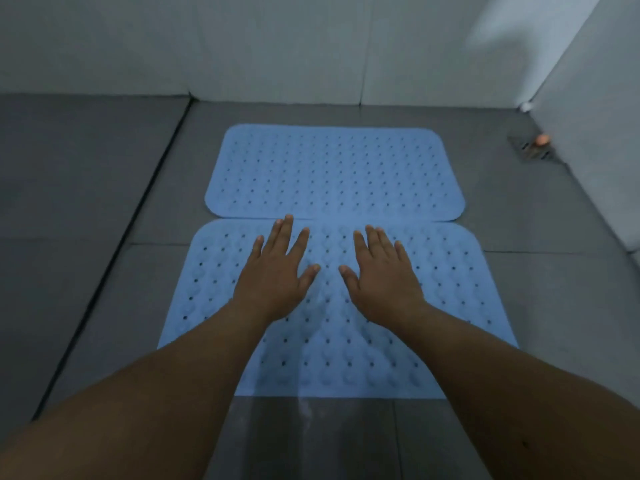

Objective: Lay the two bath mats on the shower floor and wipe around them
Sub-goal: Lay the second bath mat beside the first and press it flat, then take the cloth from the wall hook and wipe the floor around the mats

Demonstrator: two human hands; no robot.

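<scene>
While both palms are laid flat with fingers spread, the left hand (pixel 275 271) and the right hand (pixel 382 277) are pressed side by side, apart from each other, on the near light-blue perforated rubber bath mat (pixel 450 289). A second light-blue perforated rubber bath mat (pixel 334 171) is placed just beyond it, edges meeting, on the dark grey tiled shower floor (pixel 104 209). A metal floor drain (pixel 535 150) is seen near the right wall.

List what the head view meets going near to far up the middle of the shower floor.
Bare grey floor tile → near blue perforated rubber mat → far blue perforated rubber mat → strip of grey tile → white wall.
</scene>
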